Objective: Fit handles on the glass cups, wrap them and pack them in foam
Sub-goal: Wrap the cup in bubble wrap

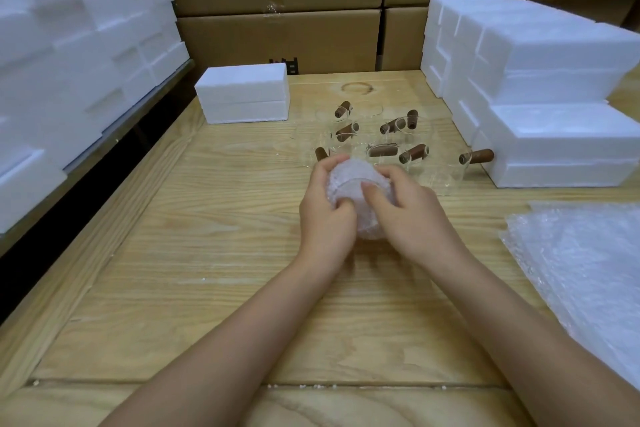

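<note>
A glass cup wrapped in bubble wrap [349, 184] sits between both hands above the wooden table [207, 218]. My left hand [325, 211] grips its left side, fingers curled over the top. On the right side my right hand [405, 208] holds it, thumb pressed onto the wrap at the rim. Behind them stand several clear glass cups with brown wooden handles [414, 152], one handle [476, 157] pointing right beside the foam. A closed white foam box [244, 94] lies at the back left of the table.
Stacked white foam boxes [540, 80] fill the right side, more foam pieces [69, 62] the left. A pile of bubble wrap sheets [581, 270] lies at the right edge. Cardboard cartons [277, 35] form the back wall.
</note>
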